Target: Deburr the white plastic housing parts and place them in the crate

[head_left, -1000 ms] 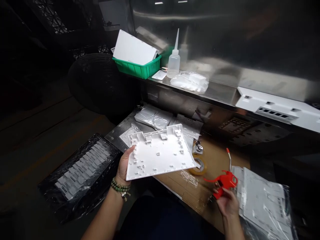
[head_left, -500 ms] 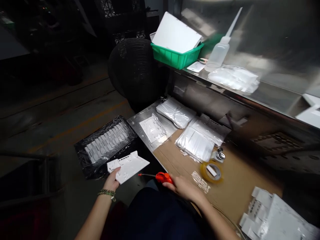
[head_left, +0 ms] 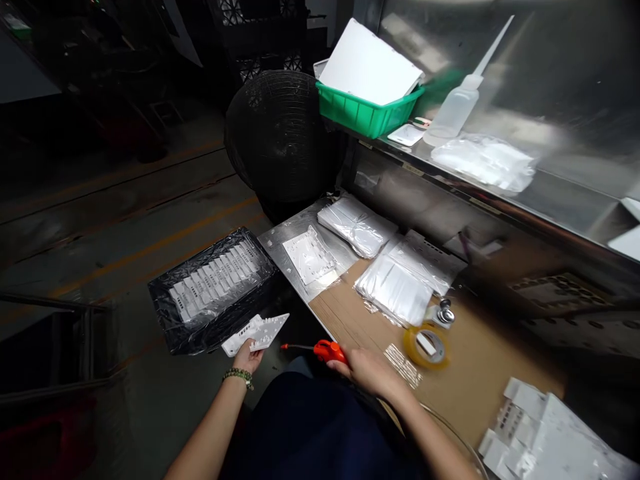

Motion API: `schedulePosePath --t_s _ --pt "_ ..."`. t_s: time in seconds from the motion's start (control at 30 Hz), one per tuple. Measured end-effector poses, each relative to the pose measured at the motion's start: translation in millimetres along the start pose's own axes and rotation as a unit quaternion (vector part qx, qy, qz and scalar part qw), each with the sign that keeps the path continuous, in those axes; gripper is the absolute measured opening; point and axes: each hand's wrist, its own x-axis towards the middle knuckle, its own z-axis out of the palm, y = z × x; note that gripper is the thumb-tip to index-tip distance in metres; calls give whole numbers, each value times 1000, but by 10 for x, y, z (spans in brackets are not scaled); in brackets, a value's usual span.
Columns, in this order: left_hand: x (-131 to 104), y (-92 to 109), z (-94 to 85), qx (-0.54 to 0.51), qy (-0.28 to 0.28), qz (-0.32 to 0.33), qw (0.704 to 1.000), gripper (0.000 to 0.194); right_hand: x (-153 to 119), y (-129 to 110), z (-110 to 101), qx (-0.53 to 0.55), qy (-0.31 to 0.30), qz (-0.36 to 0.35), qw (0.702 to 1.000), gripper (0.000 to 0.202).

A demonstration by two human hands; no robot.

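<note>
Panel in left hand, air gun in right

Left hand point(head_left: 249, 360) clamped on one edge of white panel point(head_left: 269, 331), probably to leave most of its face uncovered; panel is off the table point(head_left: 470, 363), near the black-lined box point(head_left: 175, 339); right hand point(head_left: 369, 371) wrapped around red air gun point(head_left: 327, 351), thin nozzle toward panel, likely for close aim; tape roll point(head_left: 427, 346) lies flat on table, presumably within easy reach; panel looks thin, tilted, with a row of dark slots and small raised bits; finer detail too small to tell.
</note>
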Motion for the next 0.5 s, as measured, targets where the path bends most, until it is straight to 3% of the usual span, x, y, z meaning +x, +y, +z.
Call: schedulePosePath --t_s 0.17,0.3,0.4,0.5 --pt "13 -7 7 109 -25 65 992 34 -27 -4 10 32 -5 7 999 45" --pt "-60 187 -149 205 -123 119 964 23 -42 48 -9 31 18 36 999 44" --pt "-81 372 -204 263 -181 139 937 47 -47 63 -33 43 -2 32 999 46" --pt "-89 472 -232 313 -162 145 925 47 -49 56 -35 41 -3 37 998 47"
